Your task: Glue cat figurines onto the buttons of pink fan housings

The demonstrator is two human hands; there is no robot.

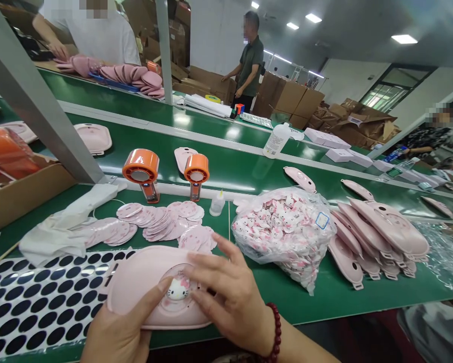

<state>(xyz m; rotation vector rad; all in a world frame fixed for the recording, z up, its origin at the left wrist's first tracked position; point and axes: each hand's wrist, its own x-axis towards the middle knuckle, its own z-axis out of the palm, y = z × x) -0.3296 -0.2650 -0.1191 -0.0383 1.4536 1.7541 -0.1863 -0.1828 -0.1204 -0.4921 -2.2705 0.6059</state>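
A pale pink plastic cover [135, 282] with a round recess is held low over the bench. My left hand [118, 322] grips its left end, with the thumb across the front beside a white cat-face piece [178, 289] in the recess. Spread over the right part of the cover is my right hand [232, 295], its fingers apart and the fingertips by the recess rim; a red bead bracelet is on its wrist. Behind the cover lie round pink printed stickers [162, 222]. A clear bag [286, 222] full of cat-face pieces sits to the right.
Stacked pink covers [385, 232] stand at right. A sheet of black discs [33, 297] lies at left, near a white cloth [60, 227]. Two orange handheld fans [141, 166] and a small bottle [217, 204] stand before the green conveyor [241, 174]. Other people work beyond.
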